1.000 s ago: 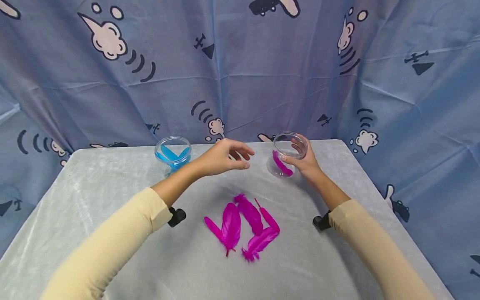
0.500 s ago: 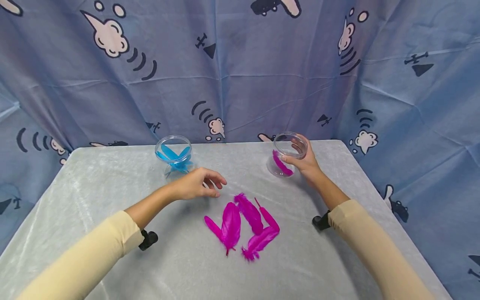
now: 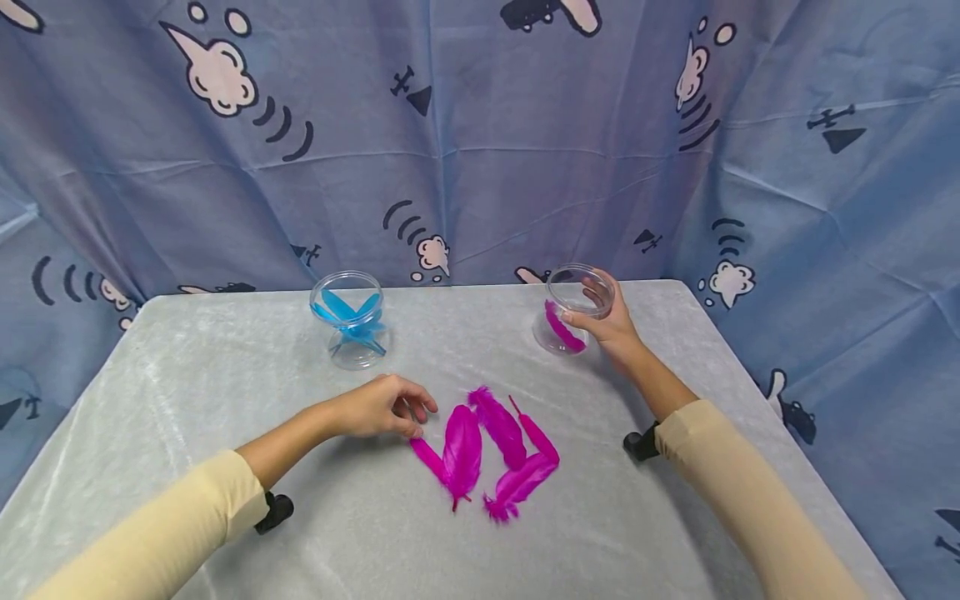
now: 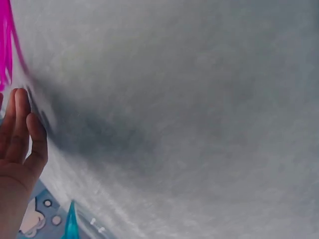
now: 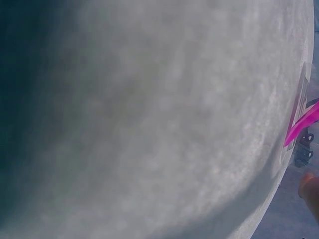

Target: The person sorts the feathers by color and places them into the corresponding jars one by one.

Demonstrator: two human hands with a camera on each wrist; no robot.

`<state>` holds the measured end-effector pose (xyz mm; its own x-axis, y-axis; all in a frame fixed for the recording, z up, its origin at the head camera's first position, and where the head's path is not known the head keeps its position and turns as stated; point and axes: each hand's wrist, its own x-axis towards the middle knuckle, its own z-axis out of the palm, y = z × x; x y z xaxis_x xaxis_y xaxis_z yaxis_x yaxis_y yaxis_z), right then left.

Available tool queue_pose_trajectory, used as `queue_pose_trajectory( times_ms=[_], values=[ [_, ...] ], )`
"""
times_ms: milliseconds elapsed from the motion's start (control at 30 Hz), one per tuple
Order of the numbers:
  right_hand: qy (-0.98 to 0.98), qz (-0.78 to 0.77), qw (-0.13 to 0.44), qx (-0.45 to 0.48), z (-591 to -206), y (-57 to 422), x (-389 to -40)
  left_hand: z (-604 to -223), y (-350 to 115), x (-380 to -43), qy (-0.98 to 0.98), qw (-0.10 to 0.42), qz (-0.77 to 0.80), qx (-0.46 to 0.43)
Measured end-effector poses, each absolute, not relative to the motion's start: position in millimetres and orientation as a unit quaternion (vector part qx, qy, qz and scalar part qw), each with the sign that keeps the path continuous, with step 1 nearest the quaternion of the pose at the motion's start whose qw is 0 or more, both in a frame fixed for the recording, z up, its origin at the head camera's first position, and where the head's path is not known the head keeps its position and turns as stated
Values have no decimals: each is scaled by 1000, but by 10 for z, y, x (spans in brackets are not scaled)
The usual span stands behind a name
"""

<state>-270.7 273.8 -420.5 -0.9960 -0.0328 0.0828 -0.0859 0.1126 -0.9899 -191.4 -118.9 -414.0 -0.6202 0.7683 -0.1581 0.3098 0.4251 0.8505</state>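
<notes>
My right hand [image 3: 609,321] grips a clear plastic jar [image 3: 562,287] by its side near the rim, at the back right of the table. One magenta feather [image 3: 562,327] leans inside that jar; its end also shows in the right wrist view. My left hand [image 3: 386,406] hovers low over the cloth, fingers loosely bent, thumb tip right at the upper end of a small magenta feather [image 3: 427,458]. Beside that one lies a broader magenta feather [image 3: 462,450]. Farther right are a fluffy magenta feather [image 3: 501,427] and a bent-looking pair of magenta feathers [image 3: 528,477].
A second clear jar [image 3: 356,360] with several blue feathers [image 3: 348,312] stands at the back left, beyond my left hand. Pale grey cloth covers the table [image 3: 585,533]. A blue printed curtain [image 3: 495,192] hangs right behind the table's far edge.
My left hand has come down from beside the right jar, moving left and nearer to the small magenta feather's tip. My right hand and its jar have stayed in place.
</notes>
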Motion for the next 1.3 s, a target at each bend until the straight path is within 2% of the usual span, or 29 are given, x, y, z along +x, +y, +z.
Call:
queue_pose_trajectory(
  times_ms=[700,1300],
  values=[
    [-755,655,19,35,-4238,2737,-2713,-4234,-1213,-1809,769,291,453,345],
    [-751,660,13,31,-4221,2730,-2716,-3906,-1366,-1904,789,295,418,342]
  ],
)
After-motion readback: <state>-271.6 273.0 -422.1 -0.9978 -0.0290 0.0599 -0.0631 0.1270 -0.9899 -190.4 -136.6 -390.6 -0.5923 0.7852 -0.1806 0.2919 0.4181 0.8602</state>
